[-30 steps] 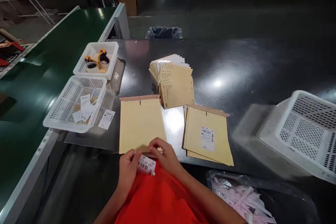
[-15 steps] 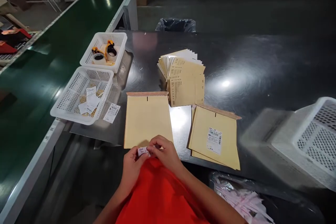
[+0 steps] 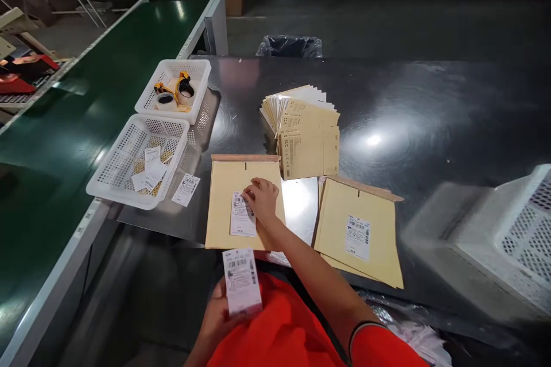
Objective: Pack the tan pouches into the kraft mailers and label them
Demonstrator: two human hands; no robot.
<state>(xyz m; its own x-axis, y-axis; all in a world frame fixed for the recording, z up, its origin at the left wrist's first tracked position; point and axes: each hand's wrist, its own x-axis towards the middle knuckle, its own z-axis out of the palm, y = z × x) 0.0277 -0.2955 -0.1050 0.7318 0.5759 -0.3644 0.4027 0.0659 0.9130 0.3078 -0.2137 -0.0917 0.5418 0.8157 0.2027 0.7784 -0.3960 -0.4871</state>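
Observation:
My right hand presses flat on a white barcode label that lies on a yellow padded envelope in front of me. My left hand holds a small stack of white barcode labels close to my red shirt. To the right lies a pile of yellow envelopes, the top one carrying a label.
A fanned stack of smaller yellow envelopes sits behind. Two white baskets stand left: one with labels, one with tape rolls. A loose label lies beside them. A white basket is at right, a green conveyor at left.
My right hand has left the label stack near my body and moved forward onto the envelope, where a label now lies. My left hand keeps the stack, now held lower.

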